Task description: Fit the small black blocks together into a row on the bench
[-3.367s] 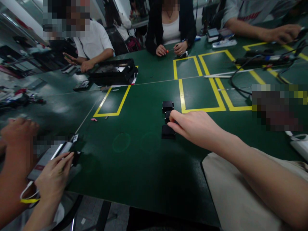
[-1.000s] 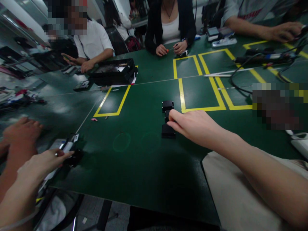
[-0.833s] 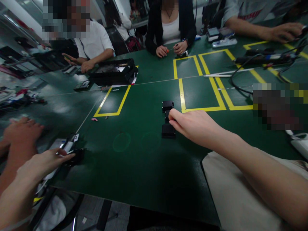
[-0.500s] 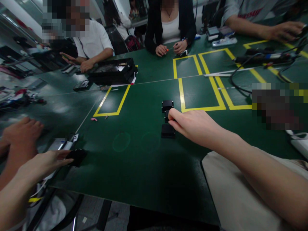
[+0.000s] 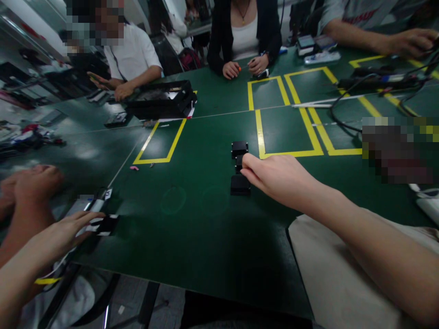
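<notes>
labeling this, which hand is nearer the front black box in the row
Right. The right hand is at the middle box, just beyond the front box. The left hand is far left, at a black piece.

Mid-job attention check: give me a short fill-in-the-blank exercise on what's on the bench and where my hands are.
1. The right hand is at the ____ one of three black blocks.
2. The left hand holds a blurred dark item above a ____ tabletop.
3. The tape outlines are ____.

Missing words: middle; green; yellow.
</notes>
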Available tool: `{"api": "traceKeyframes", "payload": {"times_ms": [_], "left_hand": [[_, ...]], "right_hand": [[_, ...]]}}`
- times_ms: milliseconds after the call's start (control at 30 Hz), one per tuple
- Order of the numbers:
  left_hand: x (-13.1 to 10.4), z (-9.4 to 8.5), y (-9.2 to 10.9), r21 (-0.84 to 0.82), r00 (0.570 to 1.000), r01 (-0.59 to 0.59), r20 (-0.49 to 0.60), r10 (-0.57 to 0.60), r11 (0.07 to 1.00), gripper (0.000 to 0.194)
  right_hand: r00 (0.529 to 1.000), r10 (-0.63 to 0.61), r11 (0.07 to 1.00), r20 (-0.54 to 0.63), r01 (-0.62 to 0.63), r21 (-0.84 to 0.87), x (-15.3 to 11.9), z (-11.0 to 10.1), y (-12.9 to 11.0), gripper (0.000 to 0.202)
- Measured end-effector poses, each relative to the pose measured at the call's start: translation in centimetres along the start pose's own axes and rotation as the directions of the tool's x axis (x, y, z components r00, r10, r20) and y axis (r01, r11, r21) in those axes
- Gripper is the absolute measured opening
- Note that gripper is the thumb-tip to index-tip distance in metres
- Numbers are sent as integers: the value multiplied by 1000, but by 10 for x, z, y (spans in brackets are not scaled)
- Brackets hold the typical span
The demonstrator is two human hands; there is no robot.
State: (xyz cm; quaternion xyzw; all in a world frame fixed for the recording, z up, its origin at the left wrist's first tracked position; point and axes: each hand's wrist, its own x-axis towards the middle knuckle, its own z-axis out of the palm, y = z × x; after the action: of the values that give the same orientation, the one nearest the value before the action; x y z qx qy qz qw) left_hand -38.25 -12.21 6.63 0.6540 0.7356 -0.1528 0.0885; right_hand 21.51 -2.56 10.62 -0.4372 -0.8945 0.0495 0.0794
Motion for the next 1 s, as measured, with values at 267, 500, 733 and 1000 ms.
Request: {"api": "traceKeyframes", "payload": {"times_ms": [267, 500, 733, 1000], "left_hand": [[-8, 2, 9, 74, 998, -37, -55, 41, 997, 49], [-12, 3, 0, 135, 997, -30, -65, 39, 990, 51], [11, -32, 66, 250, 972, -97, -182, 146, 963, 54], [115, -51, 122, 185, 951, -79, -280, 129, 980, 45]], "right_hand": [[1000, -6, 996, -9, 7, 88, 0, 1, 0, 22], [999, -24, 995, -24, 26, 96, 0, 1, 0, 20], [1000, -26, 998, -17, 27, 59, 0, 1, 0, 22], [998, -36, 998, -45, 38, 47, 0, 3, 0, 19]]}}
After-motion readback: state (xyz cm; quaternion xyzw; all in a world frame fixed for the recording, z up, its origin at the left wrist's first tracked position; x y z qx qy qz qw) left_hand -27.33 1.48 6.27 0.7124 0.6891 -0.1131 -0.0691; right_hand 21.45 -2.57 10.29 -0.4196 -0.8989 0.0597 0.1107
